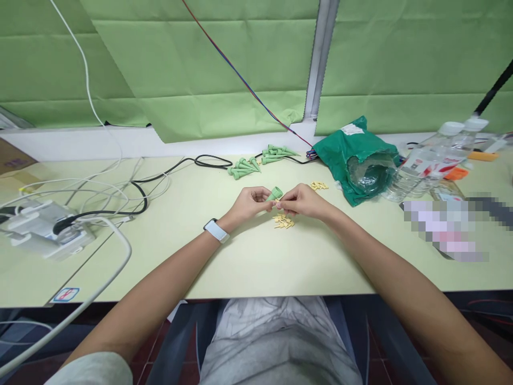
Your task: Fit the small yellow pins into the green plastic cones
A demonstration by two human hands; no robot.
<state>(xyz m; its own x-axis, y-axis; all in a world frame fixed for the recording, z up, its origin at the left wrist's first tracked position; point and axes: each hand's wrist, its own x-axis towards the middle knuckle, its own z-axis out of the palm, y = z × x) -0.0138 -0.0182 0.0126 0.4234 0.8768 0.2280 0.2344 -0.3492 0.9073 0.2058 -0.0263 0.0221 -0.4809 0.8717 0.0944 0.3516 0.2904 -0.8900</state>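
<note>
- The green spike [275,192] is pale green, with a wide, cup-like end tilted upward; its narrow part is hidden by fingers.
- The yellow stick [279,198] beside it is small and thin, mostly covered, so its full shape cannot be told.
- The surface [240,267] is pale yellow-green and carries a heap of yellow sticks [284,221] just below the hands, with a smaller heap [319,185] farther back.
- Two groups of green spikes, one on the left [242,170] and one on the right [276,154], lie near the wall.
- To the right are a torn green bag [339,152] and clear bottles [417,163]; to the left, a white power strip [48,230] among cables.
- Green sheets [200,69] cover the wall behind.
- The left grip [253,203] pinches the green spike, which sits between the two hands, above the surface.
- The right grip [298,201] is pressed together on the yellow stick, right against the spike.
</note>
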